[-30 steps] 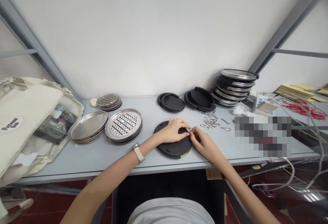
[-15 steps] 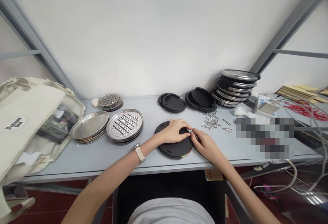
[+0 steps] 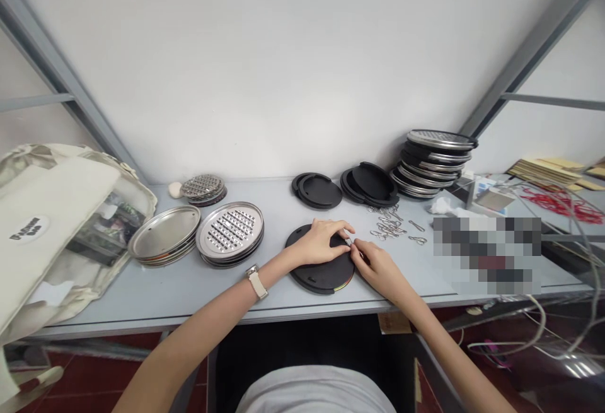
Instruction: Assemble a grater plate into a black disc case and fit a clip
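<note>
A black round plate (image 3: 321, 277) lies flat on the table before me, with a coloured sliver showing at its lower right rim. My left hand (image 3: 324, 241) lies over it, fingers curled toward the right rim and thumb close to a small metal clip (image 3: 348, 242). At that same rim, my right hand (image 3: 375, 266) pinches the clip between thumb and fingers; most of it is hidden. Behind the right hand lies a loose heap of metal loop clips (image 3: 390, 227), with a few lying apart.
Black round holders (image 3: 371, 184) are stacked at the back. A tall stack of grater discs in black holders (image 3: 435, 164) stands right. On the left are metal grater plates (image 3: 230, 230), plain round metal plates (image 3: 163, 233), smaller grater discs (image 3: 203, 187) and a cream bag (image 3: 51, 211).
My left fingertips have parted slightly from the thumb, showing more of the metal clip. The right hand stays at the rim, and the plate has hardly moved.
</note>
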`<state>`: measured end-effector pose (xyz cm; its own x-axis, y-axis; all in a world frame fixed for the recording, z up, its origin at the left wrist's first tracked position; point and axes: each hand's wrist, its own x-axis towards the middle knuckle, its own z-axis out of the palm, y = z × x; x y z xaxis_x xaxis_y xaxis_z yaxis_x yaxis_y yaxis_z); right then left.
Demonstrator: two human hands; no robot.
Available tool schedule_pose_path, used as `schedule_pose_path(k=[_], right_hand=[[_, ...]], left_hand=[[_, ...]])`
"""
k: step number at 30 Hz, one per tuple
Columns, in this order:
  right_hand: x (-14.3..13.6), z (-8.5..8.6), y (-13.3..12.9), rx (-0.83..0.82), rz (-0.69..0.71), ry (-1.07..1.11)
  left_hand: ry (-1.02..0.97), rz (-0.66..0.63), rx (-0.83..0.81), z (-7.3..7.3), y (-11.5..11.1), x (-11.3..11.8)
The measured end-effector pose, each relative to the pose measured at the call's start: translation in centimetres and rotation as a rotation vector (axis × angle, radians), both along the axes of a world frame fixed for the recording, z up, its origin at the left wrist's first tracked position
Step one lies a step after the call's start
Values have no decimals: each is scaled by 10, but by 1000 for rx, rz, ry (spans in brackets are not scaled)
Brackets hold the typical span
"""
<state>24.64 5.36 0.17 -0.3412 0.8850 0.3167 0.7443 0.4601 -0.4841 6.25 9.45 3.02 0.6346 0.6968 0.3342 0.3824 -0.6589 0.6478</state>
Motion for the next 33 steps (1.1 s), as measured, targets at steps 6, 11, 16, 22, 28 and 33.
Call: schedule_pose_path(k=[6,11,16,22,28,33], right_hand=[[-1,1,-1,13,10,-5],[-3,1,-2,36,-10,-15],[-3,1,-3,52,-37,-31],[-3,2,-3,81,-45,-50],[-3,2,-4,103,-65,-68],[-2,-1,-4,113,-73,-69]], left_hand=[[-3,-21,10,3,1,0],[3,-22,3,1,1,0],[-2,-30,13,0,1,0],[-4,-38,5,2,0,0],[-38,-57,23,1,1,1],[-52,-60,24,0,1,1]])
